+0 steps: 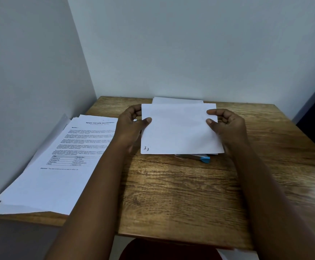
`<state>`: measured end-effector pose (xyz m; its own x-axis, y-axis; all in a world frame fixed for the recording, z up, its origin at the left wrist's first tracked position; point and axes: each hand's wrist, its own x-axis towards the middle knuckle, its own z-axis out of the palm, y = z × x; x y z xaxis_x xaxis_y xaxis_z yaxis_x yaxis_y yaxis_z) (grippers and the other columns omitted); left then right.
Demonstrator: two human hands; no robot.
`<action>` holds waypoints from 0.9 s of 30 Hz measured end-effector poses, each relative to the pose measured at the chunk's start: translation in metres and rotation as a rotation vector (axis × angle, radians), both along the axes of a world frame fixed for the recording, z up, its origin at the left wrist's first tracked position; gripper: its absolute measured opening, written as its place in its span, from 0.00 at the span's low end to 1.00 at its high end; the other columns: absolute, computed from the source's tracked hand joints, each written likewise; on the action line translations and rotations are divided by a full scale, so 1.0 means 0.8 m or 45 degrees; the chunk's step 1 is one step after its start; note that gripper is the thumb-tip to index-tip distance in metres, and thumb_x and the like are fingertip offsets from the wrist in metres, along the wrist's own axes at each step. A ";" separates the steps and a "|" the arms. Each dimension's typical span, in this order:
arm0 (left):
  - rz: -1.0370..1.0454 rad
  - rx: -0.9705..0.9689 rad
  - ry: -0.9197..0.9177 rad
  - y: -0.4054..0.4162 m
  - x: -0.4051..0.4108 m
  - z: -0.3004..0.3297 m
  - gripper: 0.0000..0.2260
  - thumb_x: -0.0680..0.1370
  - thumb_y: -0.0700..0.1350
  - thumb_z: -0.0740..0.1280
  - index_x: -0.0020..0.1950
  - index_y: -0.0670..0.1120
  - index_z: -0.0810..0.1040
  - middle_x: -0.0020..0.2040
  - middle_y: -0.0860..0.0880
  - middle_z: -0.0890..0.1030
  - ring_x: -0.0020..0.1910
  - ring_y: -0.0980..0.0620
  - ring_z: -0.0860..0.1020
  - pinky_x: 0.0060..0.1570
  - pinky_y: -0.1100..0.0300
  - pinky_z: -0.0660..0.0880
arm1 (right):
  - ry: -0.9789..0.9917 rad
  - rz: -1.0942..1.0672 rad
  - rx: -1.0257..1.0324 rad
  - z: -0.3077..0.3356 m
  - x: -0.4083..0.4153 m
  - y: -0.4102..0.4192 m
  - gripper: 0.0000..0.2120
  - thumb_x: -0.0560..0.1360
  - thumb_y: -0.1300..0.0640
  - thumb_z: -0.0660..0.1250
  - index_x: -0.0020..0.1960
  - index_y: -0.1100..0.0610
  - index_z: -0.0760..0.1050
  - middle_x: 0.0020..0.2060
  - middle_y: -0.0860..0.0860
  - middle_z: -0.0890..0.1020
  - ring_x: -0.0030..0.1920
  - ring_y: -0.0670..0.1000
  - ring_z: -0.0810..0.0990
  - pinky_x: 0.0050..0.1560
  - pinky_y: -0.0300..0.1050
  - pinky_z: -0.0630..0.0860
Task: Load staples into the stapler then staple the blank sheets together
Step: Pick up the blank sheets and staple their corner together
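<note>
White blank sheets (179, 132): thin, light, floppy; held above the wooden counter (171, 194), over the blue-tipped stapler (200, 158). Left hand (130, 126) and right hand (226, 126) pinch opposite side edges, fingers closed on paper. Best gripped near one corner. Printed pages (62, 162) lie at left.

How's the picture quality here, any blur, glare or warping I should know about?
Head view: soft, even light, no glare; wide-angle bending curves the wall corner and table edges; the right table edge smears with blur; text on the printed pages is unreadable; the blank sheets and both hands stay fairly sharp.
</note>
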<state>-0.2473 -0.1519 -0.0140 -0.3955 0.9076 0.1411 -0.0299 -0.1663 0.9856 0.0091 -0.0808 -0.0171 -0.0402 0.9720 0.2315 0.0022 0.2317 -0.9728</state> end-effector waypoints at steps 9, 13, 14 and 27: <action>0.030 0.016 0.126 -0.005 -0.001 -0.001 0.11 0.75 0.32 0.71 0.41 0.48 0.82 0.51 0.44 0.84 0.54 0.43 0.81 0.62 0.38 0.75 | 0.185 0.314 -0.116 0.001 0.002 0.001 0.20 0.76 0.71 0.65 0.61 0.52 0.80 0.57 0.46 0.84 0.58 0.51 0.82 0.54 0.49 0.81; 0.024 -0.014 0.070 -0.007 0.002 0.001 0.11 0.78 0.33 0.69 0.50 0.48 0.86 0.54 0.38 0.83 0.57 0.40 0.81 0.64 0.38 0.74 | 0.264 0.356 -0.129 -0.001 0.003 0.004 0.21 0.76 0.72 0.65 0.60 0.51 0.81 0.55 0.45 0.85 0.55 0.50 0.84 0.50 0.47 0.82; 0.033 -0.017 0.056 -0.007 0.002 0.002 0.11 0.78 0.33 0.68 0.52 0.47 0.85 0.55 0.35 0.82 0.59 0.39 0.81 0.65 0.39 0.74 | 0.288 0.374 -0.136 -0.001 0.003 0.004 0.21 0.75 0.72 0.65 0.60 0.51 0.81 0.55 0.45 0.85 0.55 0.50 0.84 0.48 0.46 0.82; 0.328 0.110 0.603 -0.013 0.016 0.002 0.10 0.77 0.42 0.69 0.55 0.54 0.81 0.61 0.52 0.79 0.60 0.57 0.76 0.58 0.57 0.73 | 0.293 0.404 -0.189 -0.003 0.006 0.009 0.21 0.75 0.71 0.66 0.61 0.51 0.81 0.57 0.48 0.84 0.58 0.53 0.83 0.52 0.51 0.82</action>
